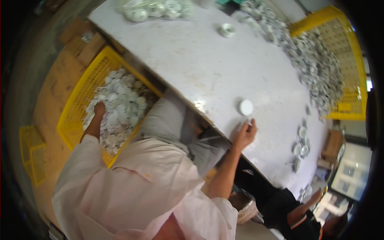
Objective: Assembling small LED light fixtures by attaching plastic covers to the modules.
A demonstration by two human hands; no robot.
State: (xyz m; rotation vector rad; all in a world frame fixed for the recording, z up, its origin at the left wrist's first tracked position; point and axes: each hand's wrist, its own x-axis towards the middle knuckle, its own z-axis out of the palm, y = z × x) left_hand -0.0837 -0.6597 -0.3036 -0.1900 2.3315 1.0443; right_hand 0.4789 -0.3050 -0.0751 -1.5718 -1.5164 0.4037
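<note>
My left hand [99, 108] reaches down into a yellow plastic basket [72, 106], among a heap of white round disc-like pieces [119, 98]. Its fingers are hidden, so I cannot see what they grip. Over the white table [192, 72], near its front edge, my right hand [245, 135] has its fingers bent and drawn together. A small whitish bit shows at the fingertips, too blurred to name. Just beyond them lies a white round cap-like piece [246, 107], apart from the hand.
Another white ring-shaped piece [227, 30] and a clear bag of white parts [156, 10] lie farther back. At the right, a tipped yellow basket [356, 76] borders a big pile of parts [310, 60]. A person in black [276, 206] works at my right.
</note>
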